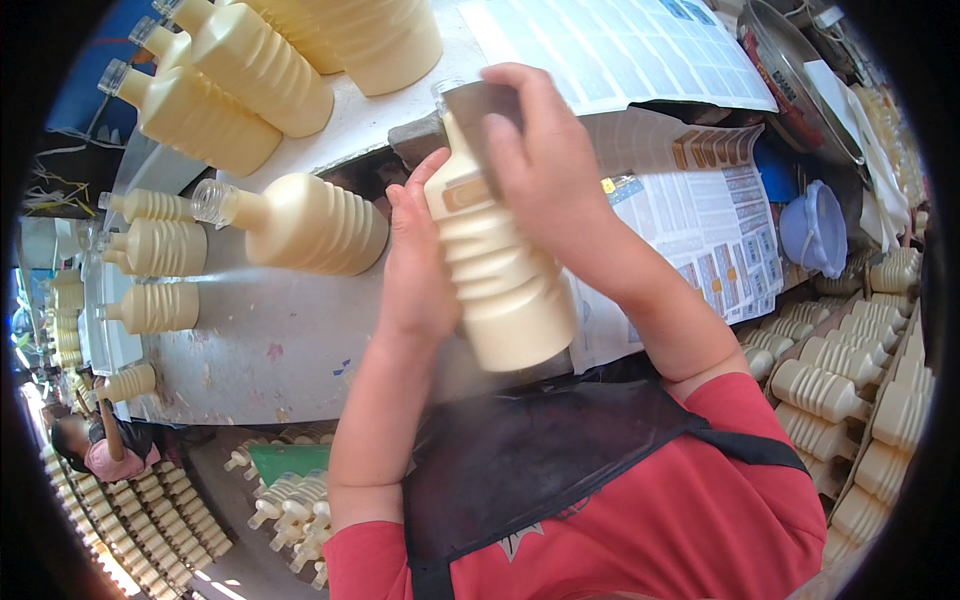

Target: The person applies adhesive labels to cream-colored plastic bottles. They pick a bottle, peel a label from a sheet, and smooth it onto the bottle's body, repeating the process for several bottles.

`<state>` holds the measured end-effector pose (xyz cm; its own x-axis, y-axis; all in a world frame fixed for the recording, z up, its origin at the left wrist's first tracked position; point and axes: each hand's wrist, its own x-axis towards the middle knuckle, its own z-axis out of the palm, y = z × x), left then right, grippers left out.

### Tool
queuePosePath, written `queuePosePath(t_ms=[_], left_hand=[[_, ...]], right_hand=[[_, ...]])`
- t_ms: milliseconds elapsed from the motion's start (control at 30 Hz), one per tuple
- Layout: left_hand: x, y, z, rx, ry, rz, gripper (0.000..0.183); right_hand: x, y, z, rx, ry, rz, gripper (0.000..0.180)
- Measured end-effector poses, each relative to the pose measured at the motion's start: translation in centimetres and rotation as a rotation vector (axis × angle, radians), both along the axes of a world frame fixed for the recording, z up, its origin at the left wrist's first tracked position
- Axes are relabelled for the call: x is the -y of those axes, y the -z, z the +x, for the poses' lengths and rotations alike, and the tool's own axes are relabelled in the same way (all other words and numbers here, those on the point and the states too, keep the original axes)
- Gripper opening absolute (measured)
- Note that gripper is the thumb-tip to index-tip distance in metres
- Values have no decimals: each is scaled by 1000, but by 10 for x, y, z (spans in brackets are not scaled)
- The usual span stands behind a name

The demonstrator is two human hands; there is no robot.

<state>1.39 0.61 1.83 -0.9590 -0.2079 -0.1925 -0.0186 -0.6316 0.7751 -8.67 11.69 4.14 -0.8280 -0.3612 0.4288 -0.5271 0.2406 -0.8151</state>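
Observation:
A ribbed cream-coloured bottle [517,315] with a clear threaded neck stands tilted in front of me. Along its left side lies my left hand [424,255], fingers against the shoulder. A dark flat blade-like piece [484,120], possibly a scraper, is held in my right hand [544,165] and rests over the bottle's neck and shoulder. Below the piece, a small brown-gold label [463,193] shows on the bottle. Sheets of printed labels [675,217] lie on the right of the table. Another cream bottle [319,225] stands to the left of my left hand.
Several cream bottles [206,120] stand on a white board [360,120] at the upper left, others along the grey table [255,352]. A lilac bucket [814,229] is at the right. Stacked bottles [825,390] fill the lower right. A co-worker [112,450] is at the far left.

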Motion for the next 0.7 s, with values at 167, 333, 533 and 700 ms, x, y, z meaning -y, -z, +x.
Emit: queuePosePath(t_ms=[167,333,533,700], left_hand=[[-4,-5,4,-27,-18,-76,71],[-1,5,1,-16,-16,-81,61],[7,24,-4,39,-18,-177,48],[8,34,-6,-29,-51,-180,45]], right_hand=[[38,-11,20,-214,-37,255,26],[25,-7,19,-301,13,257,27],[-25,35,-8,-68,57,21,36],[-31,51,-24,-89,73,-1,38]])
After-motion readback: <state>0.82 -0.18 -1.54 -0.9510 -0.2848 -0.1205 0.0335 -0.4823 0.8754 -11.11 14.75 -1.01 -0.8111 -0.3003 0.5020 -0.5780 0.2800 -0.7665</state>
